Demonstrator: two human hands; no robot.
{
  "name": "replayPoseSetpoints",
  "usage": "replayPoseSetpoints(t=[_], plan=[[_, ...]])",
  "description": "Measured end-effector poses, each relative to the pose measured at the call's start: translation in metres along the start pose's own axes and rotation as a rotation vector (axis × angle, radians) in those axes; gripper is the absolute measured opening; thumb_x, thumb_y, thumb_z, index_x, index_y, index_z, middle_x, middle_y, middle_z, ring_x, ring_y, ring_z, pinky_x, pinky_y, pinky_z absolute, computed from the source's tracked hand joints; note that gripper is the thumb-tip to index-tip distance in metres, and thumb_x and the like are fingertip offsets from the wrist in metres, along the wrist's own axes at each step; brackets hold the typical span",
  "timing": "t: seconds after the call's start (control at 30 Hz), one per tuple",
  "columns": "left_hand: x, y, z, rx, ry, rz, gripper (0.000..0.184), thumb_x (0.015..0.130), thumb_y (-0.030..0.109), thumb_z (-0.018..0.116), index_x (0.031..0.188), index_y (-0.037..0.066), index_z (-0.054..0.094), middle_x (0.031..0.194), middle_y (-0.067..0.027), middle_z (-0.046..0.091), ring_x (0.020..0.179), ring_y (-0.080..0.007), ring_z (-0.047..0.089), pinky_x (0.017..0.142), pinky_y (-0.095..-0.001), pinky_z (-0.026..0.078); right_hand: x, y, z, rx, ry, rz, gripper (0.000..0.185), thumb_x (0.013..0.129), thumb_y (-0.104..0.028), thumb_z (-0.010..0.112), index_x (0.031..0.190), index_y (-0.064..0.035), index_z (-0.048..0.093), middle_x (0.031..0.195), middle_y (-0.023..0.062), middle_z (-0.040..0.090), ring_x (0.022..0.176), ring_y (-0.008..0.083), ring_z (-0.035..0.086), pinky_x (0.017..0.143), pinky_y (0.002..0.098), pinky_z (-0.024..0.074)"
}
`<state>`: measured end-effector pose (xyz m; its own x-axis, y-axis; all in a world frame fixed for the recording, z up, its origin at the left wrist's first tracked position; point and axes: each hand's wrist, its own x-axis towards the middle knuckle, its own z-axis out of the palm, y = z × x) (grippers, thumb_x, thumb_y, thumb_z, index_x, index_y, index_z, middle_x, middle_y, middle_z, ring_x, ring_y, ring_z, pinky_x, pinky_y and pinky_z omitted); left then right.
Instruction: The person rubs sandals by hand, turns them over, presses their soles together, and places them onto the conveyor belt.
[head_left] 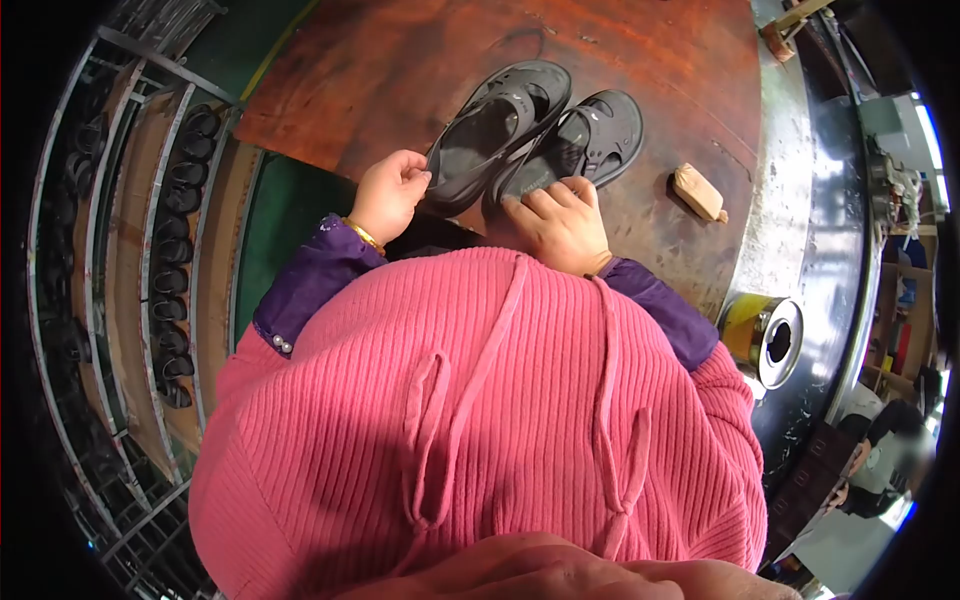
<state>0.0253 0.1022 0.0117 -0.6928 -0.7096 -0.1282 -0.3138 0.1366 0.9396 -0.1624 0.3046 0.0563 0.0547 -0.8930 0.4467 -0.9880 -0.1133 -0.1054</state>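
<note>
Two dark grey sandals lie side by side on the reddish-brown tabletop, toes pointing away from me: the left sandal (468, 150) and the right sandal (522, 182). My left hand (388, 197) is at the outer heel side of the left sandal, thumb and forefinger pinched together. Whether anything is caught between those fingertips I cannot make out. Over the heel end of the right sandal, my right hand (560, 224) has its fingers curled down. Its thumb side rests by the insole, and the fingertips are partly hidden.
A tan wrapped block (699, 192) lies right of the sandals. Beyond the tabletop (670, 60) edge stands an open yellow can (752, 325). Racks (205, 250) with several dark sandals line the left side. Another person (885, 450) is at the far right.
</note>
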Motion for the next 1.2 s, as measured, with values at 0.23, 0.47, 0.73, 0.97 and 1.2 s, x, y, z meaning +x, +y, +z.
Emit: replayPoseSetpoints(t=[0.23, 0.47, 0.73, 0.97, 1.2], plan=[[-0.014, 0.017, 0.004, -0.154, 0.05, -0.128, 0.016, 0.098, 0.013, 0.062, 0.11, 0.002, 0.064, 0.087, 0.0014, 0.064, 0.072, -0.006, 0.058, 0.063, -0.0231, 0.046, -0.001, 0.014, 0.009, 0.032, -0.022, -0.078, 0.025, 0.083, -0.02, 0.059, 0.104, -0.0108, 0.068, 0.081, -0.0001, 0.055, 0.081, 0.0185, 0.057, 0.092, 0.039, 0.0407], [-0.009, 0.035, 0.003, -0.281, 0.065, -0.094, 0.017, 0.101, 0.015, 0.06, 0.114, 0.006, 0.062, 0.095, 0.0038, 0.064, 0.082, -0.0043, 0.057, 0.07, -0.0207, 0.045, 0.0, 0.034, -0.015, 0.124, 0.076, -0.007, 0.027, 0.076, -0.02, 0.065, 0.102, -0.0133, 0.068, 0.089, -0.0012, 0.06, 0.082, 0.0172, 0.058, 0.095, 0.0413, 0.0408], [0.005, 0.02, 0.015, -0.633, 0.01, -0.046, 0.018, 0.101, 0.014, 0.059, 0.118, 0.008, 0.059, 0.095, 0.0046, 0.062, 0.083, -0.0043, 0.056, 0.075, -0.0205, 0.045, -0.012, 0.032, -0.018, 0.156, 0.022, -0.046, 0.029, 0.075, -0.022, 0.066, 0.103, -0.0146, 0.069, 0.094, -0.0016, 0.06, 0.086, 0.0155, 0.059, 0.101, 0.0445, 0.0387], [0.005, 0.022, 0.013, -0.682, -0.026, -0.049, 0.015, 0.103, 0.011, 0.054, 0.118, 0.007, 0.058, 0.101, 0.0016, 0.065, 0.087, -0.0068, 0.06, 0.08, -0.0236, 0.049, -0.008, 0.028, -0.019, 0.135, 0.022, -0.076, 0.027, 0.076, -0.019, 0.066, 0.102, -0.0146, 0.07, 0.093, -0.0015, 0.059, 0.086, 0.0141, 0.059, 0.102, 0.045, 0.0396], [0.004, 0.03, 0.016, -0.767, -0.048, -0.078, 0.015, 0.102, 0.012, 0.056, 0.117, 0.008, 0.059, 0.103, 0.0009, 0.065, 0.089, -0.0077, 0.062, 0.079, -0.0242, 0.051, -0.009, 0.025, -0.013, 0.132, 0.043, -0.087, 0.02, 0.075, -0.019, 0.066, 0.093, -0.0134, 0.07, 0.089, -0.0008, 0.057, 0.084, 0.0162, 0.057, 0.102, 0.0449, 0.0401]])
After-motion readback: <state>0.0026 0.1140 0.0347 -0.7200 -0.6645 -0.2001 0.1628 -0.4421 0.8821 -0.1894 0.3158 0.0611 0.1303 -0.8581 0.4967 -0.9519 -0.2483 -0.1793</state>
